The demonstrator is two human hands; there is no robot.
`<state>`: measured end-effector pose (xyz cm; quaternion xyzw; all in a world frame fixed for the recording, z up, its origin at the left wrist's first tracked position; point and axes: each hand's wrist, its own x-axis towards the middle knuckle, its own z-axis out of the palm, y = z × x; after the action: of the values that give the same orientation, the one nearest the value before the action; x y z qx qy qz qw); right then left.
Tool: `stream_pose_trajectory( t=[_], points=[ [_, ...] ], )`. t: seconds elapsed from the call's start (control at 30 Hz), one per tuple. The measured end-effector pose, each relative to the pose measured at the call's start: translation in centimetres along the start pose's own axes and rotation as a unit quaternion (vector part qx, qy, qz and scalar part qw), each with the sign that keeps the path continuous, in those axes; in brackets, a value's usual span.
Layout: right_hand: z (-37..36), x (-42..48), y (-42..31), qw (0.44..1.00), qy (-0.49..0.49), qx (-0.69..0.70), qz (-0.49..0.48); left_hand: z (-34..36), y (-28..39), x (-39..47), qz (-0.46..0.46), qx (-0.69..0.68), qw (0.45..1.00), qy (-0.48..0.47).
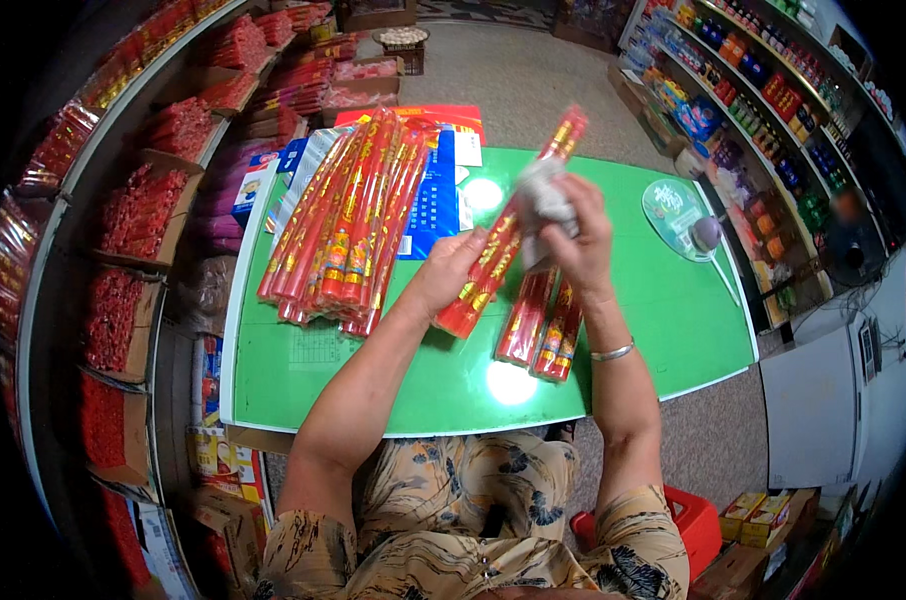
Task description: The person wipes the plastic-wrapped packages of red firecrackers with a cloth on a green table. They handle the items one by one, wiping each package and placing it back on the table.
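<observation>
My left hand point(447, 279) grips the lower part of a plastic-wrapped pair of red candles point(484, 274) with gold decoration, held slanted above the green tabletop point(438, 390). In my right hand point(586, 232) is a crumpled whitish cloth point(544, 196), pressed around the upper part of that pair and slightly blurred. The candle tips stick out beyond the cloth. Below my right hand lie more wrapped red candles point(526, 322), partly hidden by the hand and cloth. A large pile of similar wrapped candles point(348, 225) rests to the left of my left hand.
Blue printed packaging point(434, 199) lies under the pile. A round fan point(675, 217) and a purple-headed stick point(706, 234) are on the right. Shelves of red packs point(141, 214) flank the left, drink shelves point(760, 97) the right. A red stool point(689, 525) stands behind my right arm.
</observation>
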<state>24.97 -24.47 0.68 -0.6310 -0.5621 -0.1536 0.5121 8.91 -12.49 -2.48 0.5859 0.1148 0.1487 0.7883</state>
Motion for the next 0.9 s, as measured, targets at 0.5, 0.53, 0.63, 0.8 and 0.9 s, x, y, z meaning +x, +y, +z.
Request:
stream_pose_trajectory(
  t=[0.5,0.53,0.63,0.8,0.9],
  points=[
    [0.8,-0.5,-2.0,0.991,-0.133,0.019,-0.027,-0.9,-0.9,0.6,0.024,-0.048,0.998,0.022],
    [0.5,-0.2,-1.6,0.996,-0.080,0.026,0.004,-0.6,-0.5,0.3,-0.002,-0.019,1.000,-0.001],
    [-0.6,0.3,1.5,0.996,0.073,-0.039,0.035,0.4,-0.8,0.1,0.019,0.071,0.997,-0.029],
    [-1.7,0.3,3.8,0.967,0.207,0.034,0.142,1.1,-0.6,-0.4,0.027,0.103,0.992,-0.062],
    [-1.6,0.1,4.6,0.964,0.211,0.053,0.153,0.9,-0.5,-0.3,0.042,0.133,0.989,-0.056]
  ],
)
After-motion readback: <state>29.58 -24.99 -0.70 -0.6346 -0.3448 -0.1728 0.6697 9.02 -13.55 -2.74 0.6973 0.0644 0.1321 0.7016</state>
